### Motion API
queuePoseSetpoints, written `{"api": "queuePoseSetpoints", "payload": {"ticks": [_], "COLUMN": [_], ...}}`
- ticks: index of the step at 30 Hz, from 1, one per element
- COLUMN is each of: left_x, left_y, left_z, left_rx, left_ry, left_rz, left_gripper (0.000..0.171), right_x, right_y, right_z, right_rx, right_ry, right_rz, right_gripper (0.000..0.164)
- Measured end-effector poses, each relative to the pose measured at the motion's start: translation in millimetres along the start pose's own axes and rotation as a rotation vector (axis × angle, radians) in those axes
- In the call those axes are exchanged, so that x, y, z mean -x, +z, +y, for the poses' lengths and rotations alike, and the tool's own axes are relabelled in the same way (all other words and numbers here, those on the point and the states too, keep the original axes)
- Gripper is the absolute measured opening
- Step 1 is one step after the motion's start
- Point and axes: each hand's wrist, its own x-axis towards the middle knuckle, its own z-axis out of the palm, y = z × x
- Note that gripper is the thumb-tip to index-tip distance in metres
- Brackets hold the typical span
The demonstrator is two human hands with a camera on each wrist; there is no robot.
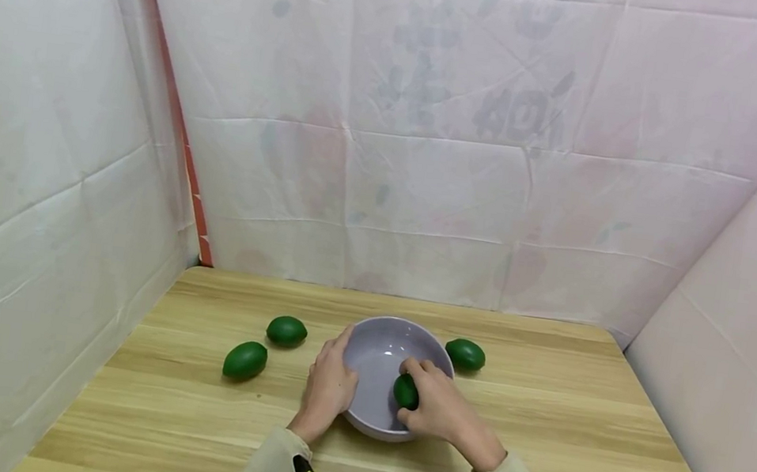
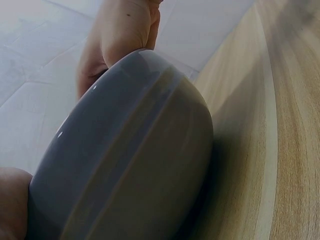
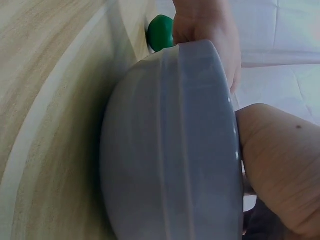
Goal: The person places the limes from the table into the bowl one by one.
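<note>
A lilac-grey bowl point(image 1: 369, 382) stands on the table. My left hand point(image 1: 330, 385) grips its left side, with the thumb at the rim and the fingers along the outer wall. Over the bowl's right part, my right hand point(image 1: 438, 403) holds a green lime point(image 1: 406, 391) between thumb and fingers, inside the rim. In the left wrist view the bowl's outer wall point(image 2: 120, 150) fills the middle, with the right hand point(image 2: 122, 35) above the rim. The right wrist view shows the wall point(image 3: 175, 140) too; the held lime is hidden there.
Two limes lie left of the bowl, a nearer lime point(image 1: 245, 361) and a farther lime point(image 1: 286, 331). Another lime point(image 1: 466, 355) lies close by the bowl's right rear side. Pale printed sheets point(image 1: 427, 194) rise around the wooden table point(image 1: 576, 422) at the back and sides.
</note>
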Motion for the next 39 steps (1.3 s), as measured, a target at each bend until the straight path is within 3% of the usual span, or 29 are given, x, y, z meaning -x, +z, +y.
{"api": "queuePoseSetpoints", "payload": {"ticks": [10,32,39], "left_x": [-0.4,0.3,0.6], "left_y": [-0.1,-0.5,0.1], "left_z": [0.3,0.7,-0.4], "left_rx": [0.009,0.002,0.001], "left_ry": [0.004,0.015,0.020], "left_rz": [0.007,0.020,0.026], "left_gripper": [0.077,0.076,0.077], "right_x": [-0.1,2.2,2.9], "right_y": [-2.1,-2.2,-1.2], "right_z": [-3.2,-2.1,0.4], "right_rx": [-0.004,0.003,-0.004], "right_ry": [0.018,-0.016,-0.046], "right_rz": [-0.024,-0.009,0.052], "right_gripper": [0.039,0.042,0.042]}}
